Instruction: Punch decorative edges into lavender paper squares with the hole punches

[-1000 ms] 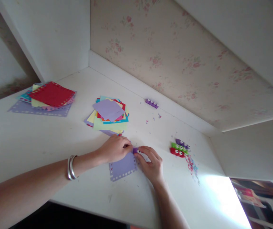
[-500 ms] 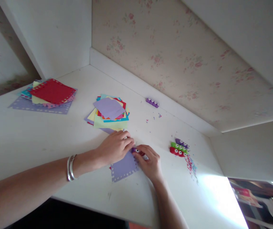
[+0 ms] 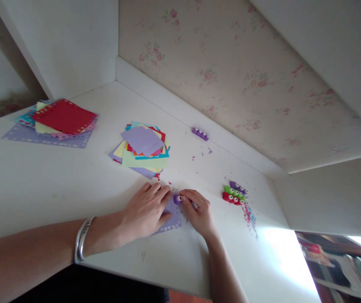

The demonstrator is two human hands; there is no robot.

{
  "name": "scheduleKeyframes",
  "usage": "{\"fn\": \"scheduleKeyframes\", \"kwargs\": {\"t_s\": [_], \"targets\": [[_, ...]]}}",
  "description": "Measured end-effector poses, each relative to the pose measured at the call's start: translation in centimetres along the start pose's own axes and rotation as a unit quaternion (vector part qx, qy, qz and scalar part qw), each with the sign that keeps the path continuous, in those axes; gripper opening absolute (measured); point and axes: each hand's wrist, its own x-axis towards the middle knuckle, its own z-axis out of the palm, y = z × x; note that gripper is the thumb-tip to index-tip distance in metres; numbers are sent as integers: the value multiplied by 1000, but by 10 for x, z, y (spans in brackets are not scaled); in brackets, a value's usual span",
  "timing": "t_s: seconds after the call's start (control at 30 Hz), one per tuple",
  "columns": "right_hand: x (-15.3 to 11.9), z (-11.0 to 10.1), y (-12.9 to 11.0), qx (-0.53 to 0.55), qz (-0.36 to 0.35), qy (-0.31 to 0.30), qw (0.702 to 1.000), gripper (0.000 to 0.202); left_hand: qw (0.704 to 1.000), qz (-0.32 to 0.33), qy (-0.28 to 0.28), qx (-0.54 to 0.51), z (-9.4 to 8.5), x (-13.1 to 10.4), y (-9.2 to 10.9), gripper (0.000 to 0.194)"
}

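My right hand (image 3: 199, 212) grips a small purple craft punch (image 3: 177, 199) with a white-and-black eye, between thumb and fingers. The punch sits at the upper right edge of a purple sheet of paper (image 3: 172, 216) that has small holes along its border. My left hand (image 3: 147, 208) lies spread over the left part of that sheet, fingers stretched out, its fingertips close to the punch. Much of the sheet is hidden beneath the left hand. A silver bangle (image 3: 82, 240) circles the left wrist.
Stacked coloured papers (image 3: 144, 141) lie beyond my left hand. At far left is another pile topped by a red punched sheet (image 3: 65, 115). A purple eyed strip (image 3: 200, 134) lies near the wall. Purple, green and red eyed pieces (image 3: 234, 193) sit at right beside paper bits (image 3: 249, 216).
My left hand has drawn back to the left and flattened over the purple sheet. The right hand still holds the punch at the paper's edge. The view has shifted slightly.
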Motion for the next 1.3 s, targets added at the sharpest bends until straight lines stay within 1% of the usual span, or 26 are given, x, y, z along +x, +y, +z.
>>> {"fn": "scheduleKeyframes", "kwargs": {"t_s": [0.17, 0.37, 0.57, 0.67, 0.8, 0.93, 1.13, 1.3], "targets": [[3, 0, 2, 7, 13, -7, 1000, 16, 1000, 9, 4, -12, 2, 1, -3, 47], [4, 0, 4, 17, 35, -19, 999, 17, 999, 2, 30, -17, 4, 2, -2, 45], [8, -4, 5, 52, 86, -53, 993, 18, 999, 0, 22, -24, 3, 1, 0, 44], [11, -6, 4, 71, 113, -68, 989, 18, 999, 2, 26, -32, 3, 1, 0, 42], [14, -5, 3, 77, 123, -80, 986, 18, 998, 5, 37, -43, 6, 0, -1, 41], [15, -6, 0, 76, 141, -86, 983, 20, 999, 9, 31, -35, 7, -1, -1, 43], [25, -12, -6, 48, 197, -129, 971, 21, 1000, 11, 19, -12, 6, -1, 0, 44], [33, -14, -7, 68, 234, -155, 957, 21, 1000, 8, 21, -11, 7, 0, 0, 43]]}}
